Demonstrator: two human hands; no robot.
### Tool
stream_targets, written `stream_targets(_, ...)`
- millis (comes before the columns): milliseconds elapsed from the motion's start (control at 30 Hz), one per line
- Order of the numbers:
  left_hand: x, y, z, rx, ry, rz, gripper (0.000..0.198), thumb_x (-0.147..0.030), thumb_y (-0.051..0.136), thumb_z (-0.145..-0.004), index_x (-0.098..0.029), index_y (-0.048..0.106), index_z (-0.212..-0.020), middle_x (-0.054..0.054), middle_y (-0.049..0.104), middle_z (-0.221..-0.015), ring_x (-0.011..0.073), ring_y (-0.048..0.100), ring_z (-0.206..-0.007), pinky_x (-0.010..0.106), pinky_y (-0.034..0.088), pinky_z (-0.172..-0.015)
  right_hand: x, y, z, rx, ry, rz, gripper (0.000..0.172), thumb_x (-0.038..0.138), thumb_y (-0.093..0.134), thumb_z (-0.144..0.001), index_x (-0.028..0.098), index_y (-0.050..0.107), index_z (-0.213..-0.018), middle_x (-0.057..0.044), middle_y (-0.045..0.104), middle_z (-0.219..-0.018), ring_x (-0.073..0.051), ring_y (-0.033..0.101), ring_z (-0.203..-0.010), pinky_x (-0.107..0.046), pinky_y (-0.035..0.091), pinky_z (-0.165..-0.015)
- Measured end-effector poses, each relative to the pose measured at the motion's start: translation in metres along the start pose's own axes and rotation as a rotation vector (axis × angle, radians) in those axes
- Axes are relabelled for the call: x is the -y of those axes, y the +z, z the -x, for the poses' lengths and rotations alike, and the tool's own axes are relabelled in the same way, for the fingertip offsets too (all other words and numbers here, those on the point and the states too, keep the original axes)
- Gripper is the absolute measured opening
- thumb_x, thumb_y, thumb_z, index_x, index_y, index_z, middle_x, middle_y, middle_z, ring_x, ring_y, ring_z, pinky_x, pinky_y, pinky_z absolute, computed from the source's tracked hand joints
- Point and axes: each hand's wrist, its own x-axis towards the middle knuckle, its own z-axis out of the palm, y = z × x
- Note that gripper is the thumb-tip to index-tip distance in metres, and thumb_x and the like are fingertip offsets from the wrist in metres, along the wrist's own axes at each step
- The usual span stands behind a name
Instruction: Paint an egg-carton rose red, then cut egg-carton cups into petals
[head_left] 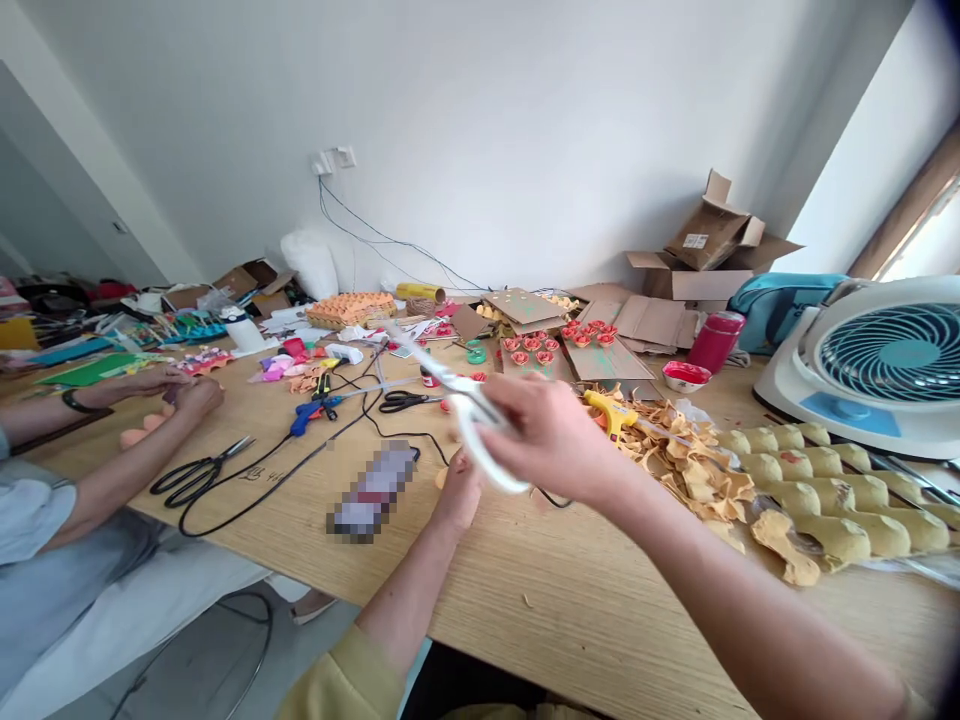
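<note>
White-handled scissors (487, 455) are in my right hand (551, 435), which is closed round their handles above the table; the blades point up and left and are blurred. Just below and to the left, my left hand (459, 492) has its fingers curled together, partly behind the scissors. A small orange piece (441, 480) shows at the edge of my left hand; what the fingers hold is otherwise hidden. A pile of orange cut scraps (690, 450) lies right of my right hand, beside a yellow glue gun (611, 415).
Left of my hands lie a phone (375, 490), black scissors (199, 475) and a blue glue gun (311, 412) with its cord. Another person's hands (187, 395) are at the left. Red flowers (531, 347) stand on cardboard behind; egg trays (840, 500) and a fan (900, 360) are right.
</note>
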Motion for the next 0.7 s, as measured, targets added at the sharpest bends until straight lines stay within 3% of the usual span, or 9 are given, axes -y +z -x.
stream_targets(133, 0.002, -0.002, 0.004, 0.027, -0.116, 0.259, 0.032, -0.044, 0.08, -0.076, -0.018, 0.062, -0.083, 0.008, 0.07, -0.107, 0.0162, 0.064, -0.09, 0.022, 0.041, -0.062, -0.083, 0.009, 0.074, -0.047, 0.497, -0.051, 0.037, 0.048, 0.051, -0.093, 0.02, 0.048, -0.069, 0.005, 0.043, -0.059, -0.01, 0.036, -0.057, -0.024, 0.028, -0.053)
stream_targets(233, 0.005, -0.005, 0.002, -0.06, -0.164, 0.401, 0.03, -0.037, 0.084, -0.071, -0.018, 0.062, -0.082, 0.005, 0.069, -0.093, 0.0137, 0.061, -0.081, 0.021, 0.036, -0.057, -0.116, 0.027, 0.112, 0.005, 0.633, -0.175, 0.041, 0.055, 0.05, -0.093, 0.02, 0.05, -0.071, 0.003, 0.047, -0.061, -0.011, 0.041, -0.057, -0.025, 0.031, -0.053)
stream_targets(367, 0.006, -0.008, -0.002, -0.167, -0.172, 0.489, 0.023, -0.029, 0.081, -0.074, -0.019, 0.063, -0.085, 0.003, 0.067, -0.09, 0.01, 0.055, -0.072, 0.02, 0.036, -0.054, -0.114, 0.05, 0.129, 0.111, 0.625, -0.243, 0.04, 0.054, 0.05, -0.093, 0.019, 0.056, -0.075, 0.003, 0.049, -0.064, -0.012, 0.044, -0.06, -0.025, 0.035, -0.056)
stream_targets(533, -0.002, -0.006, -0.003, -0.124, -0.247, 0.635, 0.017, -0.027, 0.076, -0.082, -0.017, 0.064, -0.088, 0.002, 0.063, -0.083, 0.0073, 0.05, -0.062, 0.018, 0.038, -0.05, -0.105, 0.061, 0.132, 0.122, 0.595, -0.227, 0.039, 0.051, 0.049, -0.094, 0.019, 0.056, -0.073, 0.003, 0.049, -0.062, -0.012, 0.043, -0.058, -0.025, 0.035, -0.054)
stream_targets(600, -0.009, -0.012, -0.005, -0.14, -0.18, 0.69, 0.016, -0.029, 0.072, -0.086, -0.016, 0.062, -0.085, 0.003, 0.06, -0.08, 0.0086, 0.053, -0.065, 0.018, 0.041, -0.051, -0.105, 0.063, 0.133, 0.13, 0.572, -0.203, 0.039, 0.051, 0.05, -0.094, 0.019, 0.057, -0.073, 0.003, 0.049, -0.062, -0.012, 0.044, -0.057, -0.025, 0.035, -0.054)
stream_targets(700, -0.028, -0.035, -0.01, -0.217, 0.033, 0.812, 0.014, -0.028, 0.064, -0.093, -0.017, 0.061, -0.085, 0.002, 0.057, -0.078, 0.0088, 0.053, -0.068, 0.018, 0.044, -0.055, -0.106, 0.067, 0.134, 0.134, 0.55, -0.182, 0.039, 0.052, 0.05, -0.093, 0.019, 0.058, -0.072, 0.002, 0.05, -0.062, -0.012, 0.044, -0.057, -0.025, 0.036, -0.053)
